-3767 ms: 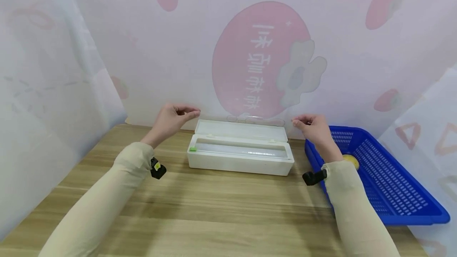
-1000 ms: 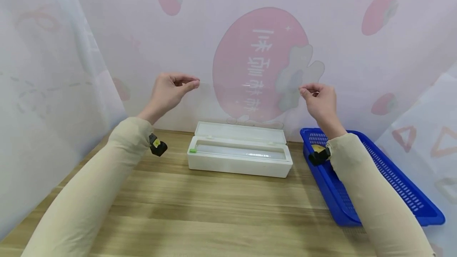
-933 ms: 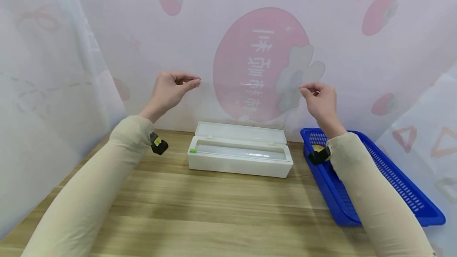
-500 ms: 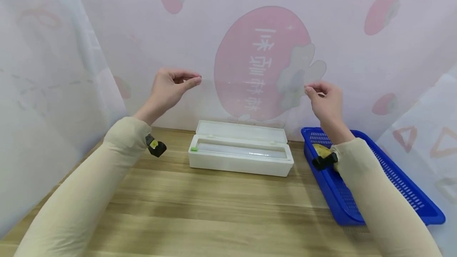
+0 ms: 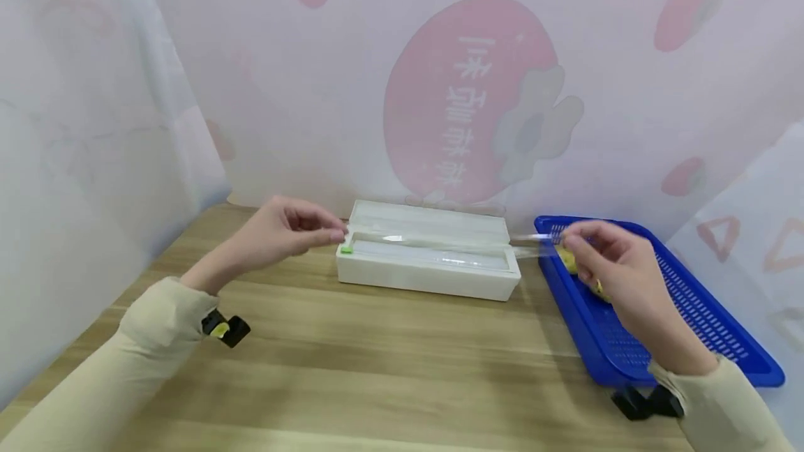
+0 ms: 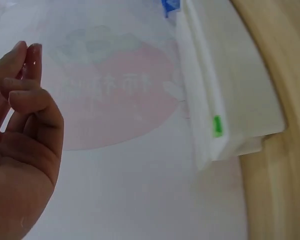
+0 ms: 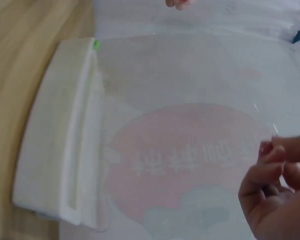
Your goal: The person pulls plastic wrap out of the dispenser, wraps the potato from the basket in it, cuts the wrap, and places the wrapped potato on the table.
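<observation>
A clear sheet of cling film [image 5: 532, 245] stretches between my hands over a white cling film dispenser [image 5: 427, 279], catching light in thin streaks. The dispenser's lid [image 5: 430, 220] is tipped back, a film roll [image 5: 433, 254] lies inside, and a green slider [image 5: 347, 250] sits at its left end. My left hand [image 5: 283, 230] pinches one corner of the film between thumb and fingertips, just left of the dispenser. Pinching the other side, my right hand [image 5: 618, 264] is over the blue basket's near-left side. The right wrist view shows the see-through film before the right hand [image 7: 277, 187].
A blue perforated basket [image 5: 603, 361] stands at the right with yellow items [image 5: 567, 259] inside, partly hidden by the right hand. Wood-grained table [image 5: 389, 368] spreads in front of the dispenser. A printed white curtain [image 5: 301, 103] hangs close behind it.
Both hands first rose with the film, then came down to the dispenser's height within the last half second. The right hand also moved right and nearer; the left shifted slightly left.
</observation>
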Demonstrator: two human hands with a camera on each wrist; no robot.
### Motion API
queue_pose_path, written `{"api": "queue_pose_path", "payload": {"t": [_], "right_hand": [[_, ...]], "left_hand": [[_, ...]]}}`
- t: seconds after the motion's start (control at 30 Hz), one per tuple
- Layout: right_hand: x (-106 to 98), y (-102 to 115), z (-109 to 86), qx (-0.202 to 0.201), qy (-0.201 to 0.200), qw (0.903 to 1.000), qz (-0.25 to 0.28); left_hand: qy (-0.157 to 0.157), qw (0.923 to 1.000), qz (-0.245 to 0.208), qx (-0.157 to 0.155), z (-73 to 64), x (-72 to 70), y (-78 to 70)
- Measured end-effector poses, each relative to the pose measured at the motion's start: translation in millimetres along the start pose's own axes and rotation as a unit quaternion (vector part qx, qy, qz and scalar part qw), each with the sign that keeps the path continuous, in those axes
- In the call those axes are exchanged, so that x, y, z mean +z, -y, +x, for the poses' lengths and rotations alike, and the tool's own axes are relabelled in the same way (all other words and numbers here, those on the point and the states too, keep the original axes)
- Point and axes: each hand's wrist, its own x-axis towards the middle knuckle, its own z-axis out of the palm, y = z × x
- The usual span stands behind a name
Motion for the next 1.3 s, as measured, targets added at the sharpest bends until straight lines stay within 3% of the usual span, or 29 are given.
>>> {"api": "queue_pose_path", "payload": {"t": [0.23, 0.33, 0.43, 0.53, 0.63, 0.73, 1.0, 1.13, 1.3], "right_hand": [[5, -40, -34.0, -0.044, 0.129, 0.9892, -0.054], [13, -64, -41.5, -0.027, 0.164, 0.9837, -0.068], [22, -86, -46.3, -0.001, 0.187, 0.9803, -0.063], [31, -103, -51.0, 0.033, 0.201, 0.9773, -0.057], [37, -115, -56.4, 0.066, 0.204, 0.9746, -0.064], [42, -120, -60.8, 0.090, 0.203, 0.9731, -0.062], [56, -124, -64.4, 0.118, 0.212, 0.9666, -0.083], [60, -125, -65.3, 0.129, 0.217, 0.9619, -0.104], [60, -129, -67.7, 0.128, 0.237, 0.9540, -0.131]], "left_hand": [[0.102, 0.9945, -0.018, -0.015, -25.4, 27.9, 33.8], [0.140, 0.9885, -0.032, -0.047, -31.3, 40.8, 50.0], [0.145, 0.9829, -0.055, -0.099, -35.7, 53.3, 62.7], [0.122, 0.9802, -0.058, -0.145, -40.5, 64.0, 70.3], [0.103, 0.9788, -0.044, -0.172, -45.9, 71.8, 72.3], [0.103, 0.9773, -0.025, -0.183, -51.5, 76.3, 71.2], [0.162, 0.9705, 0.003, -0.179, -56.1, 79.1, 66.7], [0.171, 0.9708, 0.015, -0.168, -53.8, 73.0, 61.4], [0.192, 0.9652, -0.003, -0.178, -51.5, 64.2, 56.7]]}}
